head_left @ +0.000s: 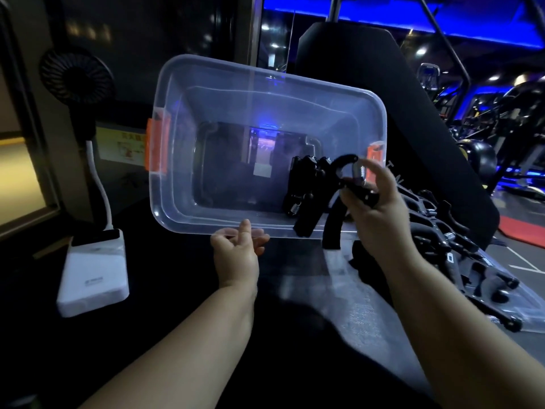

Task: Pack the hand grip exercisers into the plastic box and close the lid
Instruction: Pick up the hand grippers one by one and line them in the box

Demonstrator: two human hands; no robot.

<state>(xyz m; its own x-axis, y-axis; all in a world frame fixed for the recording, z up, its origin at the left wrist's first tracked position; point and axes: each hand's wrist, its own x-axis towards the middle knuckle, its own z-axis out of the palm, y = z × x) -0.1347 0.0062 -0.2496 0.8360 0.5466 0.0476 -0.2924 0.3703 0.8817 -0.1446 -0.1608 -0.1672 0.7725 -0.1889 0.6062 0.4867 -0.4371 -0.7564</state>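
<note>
The left hand [236,255] grips the near rim of the clear box [236,104], thumb and fingers curled round the edge. The box is tilted, its open mouth facing the camera. An orange latch [157,146] sits on its left end and another [376,154] on its right end.

The right hand [380,219] is closed round one handle of a black exerciser [358,197] at the box's near right corner. The exerciser's looped top is just inside the rim, beside the right latch, and its free handle hangs down across the near rim. A second exerciser [306,184] lies inside the box against the near right side, just left of the held one; its spring shows at the lower end, and one handle reaches the near rim.

To the right, on the dark counter [177,276], a pile [442,231] of more black exercisers lies on a clear flat sheet that looks like the lid [362,314]; the right forearm crosses over it.

At the left, a white power bank [94,273] lies on the counter, and a white bent neck rises from it to a small black fan [76,75]. A black chair back [368,63] stands behind the box.
</note>
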